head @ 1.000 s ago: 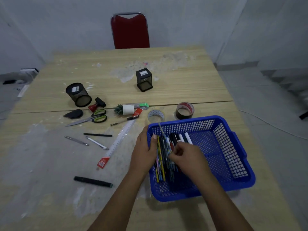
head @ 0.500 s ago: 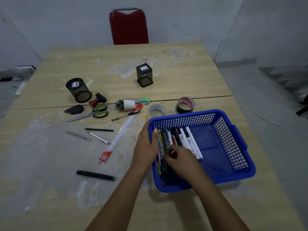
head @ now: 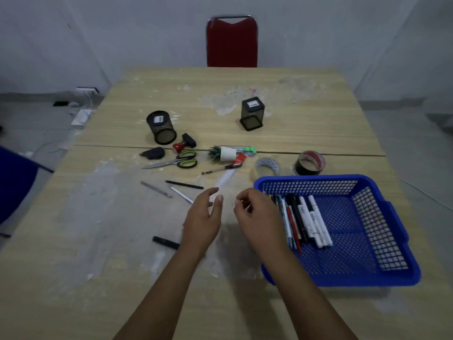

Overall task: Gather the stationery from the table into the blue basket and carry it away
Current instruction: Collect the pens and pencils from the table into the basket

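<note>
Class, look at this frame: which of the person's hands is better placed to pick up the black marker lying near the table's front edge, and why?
Probably the left hand. It hovers open just beside the black marker, while the right hand sits next to the blue basket, farther from the marker.

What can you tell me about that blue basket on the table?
The blue basket is a shallow rectangular tray, plastic by its look, with perforated walls and floor and a solid rim. It sits flat on the table, near its right edge. A row of pens and markers lies along its left side; the rest is bare. Neither hand visibly grips it.
</note>
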